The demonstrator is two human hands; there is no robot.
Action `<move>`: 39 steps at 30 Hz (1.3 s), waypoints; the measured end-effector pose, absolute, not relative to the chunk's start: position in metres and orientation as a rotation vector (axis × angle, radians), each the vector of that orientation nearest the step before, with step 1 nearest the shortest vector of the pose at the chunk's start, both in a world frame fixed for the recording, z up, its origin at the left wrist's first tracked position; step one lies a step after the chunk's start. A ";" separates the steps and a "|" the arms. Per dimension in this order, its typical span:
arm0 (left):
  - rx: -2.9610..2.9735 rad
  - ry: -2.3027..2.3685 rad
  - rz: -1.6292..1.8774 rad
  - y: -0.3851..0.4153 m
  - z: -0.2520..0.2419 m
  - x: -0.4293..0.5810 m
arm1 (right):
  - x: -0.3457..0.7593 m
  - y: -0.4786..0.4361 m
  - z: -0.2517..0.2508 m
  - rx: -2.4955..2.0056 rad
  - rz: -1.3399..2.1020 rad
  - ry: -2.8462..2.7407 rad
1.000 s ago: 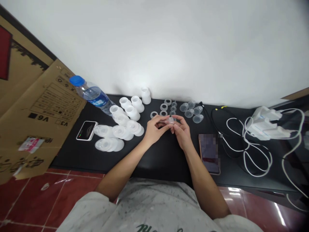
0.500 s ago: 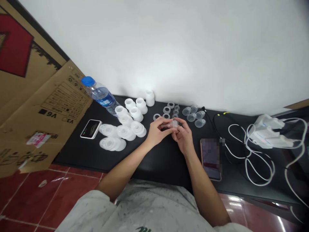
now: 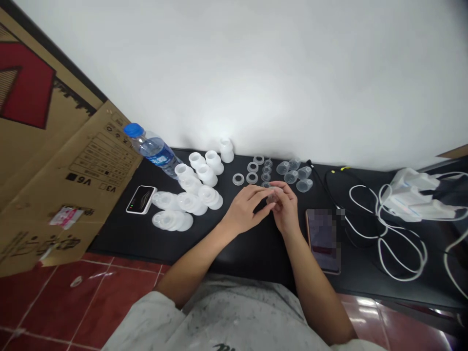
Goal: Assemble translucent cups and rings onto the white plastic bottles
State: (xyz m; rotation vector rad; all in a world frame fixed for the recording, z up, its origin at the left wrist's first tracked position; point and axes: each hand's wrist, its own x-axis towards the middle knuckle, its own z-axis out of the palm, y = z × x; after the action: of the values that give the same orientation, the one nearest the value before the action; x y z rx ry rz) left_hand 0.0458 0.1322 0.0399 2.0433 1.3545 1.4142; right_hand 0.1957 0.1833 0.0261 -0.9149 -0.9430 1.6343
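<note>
In front of me, over the black tabletop (image 3: 234, 248), both hands meet around a small clear plastic piece (image 3: 271, 198), partly covered by fingers. My right hand (image 3: 287, 209) grips it from the right with bent fingers. Thumb and fingertips of my left hand (image 3: 246, 207) close on it from the left, the back of that hand facing up. Just beyond my fingers lie several translucent rings (image 3: 252, 178) and a column of smaller clear rings (image 3: 266, 169). Several clear cup-shaped pieces (image 3: 291, 177) lie behind my right hand.
Several white bottle-shaped parts (image 3: 206, 174) stand to the left, with translucent domed pieces (image 3: 171, 220) nearer me. A water bottle (image 3: 157, 151), white device (image 3: 141, 200) and cardboard box (image 3: 91, 170) are farther left. Right are a phone (image 3: 323, 241), white cable (image 3: 383, 243) and white adapters (image 3: 413, 195).
My left hand has turned over more, its fingers now reaching across the clear piece. Both hands have shifted slightly right, exposing a ring at the left. The camera view has moved a little.
</note>
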 end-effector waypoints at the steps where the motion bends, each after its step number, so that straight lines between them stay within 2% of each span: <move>1: 2.067 1.363 1.410 0.131 0.041 0.046 | 0.196 0.184 0.026 -0.919 1.635 -0.938; 7: 2.157 1.617 1.459 0.121 0.053 0.043 | 0.190 0.180 0.021 -0.892 1.676 -0.946; 12: 2.107 2.073 1.436 0.102 0.096 0.009 | 0.185 0.183 0.013 -0.899 1.628 -1.036; 17: 1.926 2.697 0.888 0.107 0.140 -0.046 | 0.182 0.186 0.012 -0.851 1.606 -1.065; 21: 1.802 2.803 0.364 0.131 0.144 -0.066 | 0.181 0.187 0.012 -0.845 1.602 -1.069; 25: 1.746 2.755 0.136 0.149 0.139 -0.068 | 0.180 0.189 0.008 -0.846 1.584 -1.064; 28: 1.784 2.711 0.204 0.150 0.146 -0.067 | 0.180 0.190 0.006 -0.836 1.569 -1.054; 33: 1.860 2.560 0.583 0.133 0.164 -0.050 | 0.180 0.191 0.007 -0.820 1.577 -1.040; 39: 2.027 2.172 0.748 0.113 0.138 -0.001 | 0.182 0.191 0.008 -0.821 1.526 -0.965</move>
State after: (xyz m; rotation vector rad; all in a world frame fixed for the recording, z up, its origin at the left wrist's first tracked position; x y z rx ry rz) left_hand -0.0009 0.1127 0.1379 2.0269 2.1723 0.7483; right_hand 0.1820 0.1913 0.0079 -0.8206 -0.9654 1.5257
